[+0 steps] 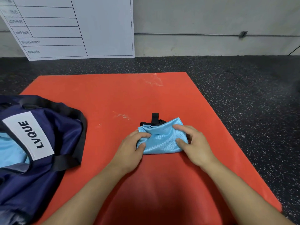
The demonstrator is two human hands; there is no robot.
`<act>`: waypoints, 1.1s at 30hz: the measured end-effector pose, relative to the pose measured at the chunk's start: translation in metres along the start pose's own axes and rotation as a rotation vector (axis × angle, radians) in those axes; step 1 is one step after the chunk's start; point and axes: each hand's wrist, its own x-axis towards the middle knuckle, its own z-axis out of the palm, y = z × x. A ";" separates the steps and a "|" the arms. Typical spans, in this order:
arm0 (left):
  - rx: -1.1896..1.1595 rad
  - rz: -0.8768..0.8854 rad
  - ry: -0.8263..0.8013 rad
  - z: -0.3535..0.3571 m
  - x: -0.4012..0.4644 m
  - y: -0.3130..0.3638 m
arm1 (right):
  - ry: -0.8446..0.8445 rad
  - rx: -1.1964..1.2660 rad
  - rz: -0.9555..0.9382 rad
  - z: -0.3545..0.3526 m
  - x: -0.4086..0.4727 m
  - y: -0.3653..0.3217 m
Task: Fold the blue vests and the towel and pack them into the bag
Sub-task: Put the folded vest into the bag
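Right now both grips pinch the folded blue vest point(162, 138): the left hand point(131, 148) curls round its left edge, thumb on top, and the right hand point(194, 143) clamps the right edge. It lies mid-way across the red mat point(113, 95), black trim poking out behind. Best, I judge, to squeeze the layers flat and lift level, so the bundle stays shut on its way left to the open navy bag point(48, 127), where blue cloth already shows.
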 end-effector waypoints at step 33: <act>0.010 0.061 0.578 -0.310 -0.193 -0.046 | -0.055 0.171 -0.672 0.188 -0.047 -0.298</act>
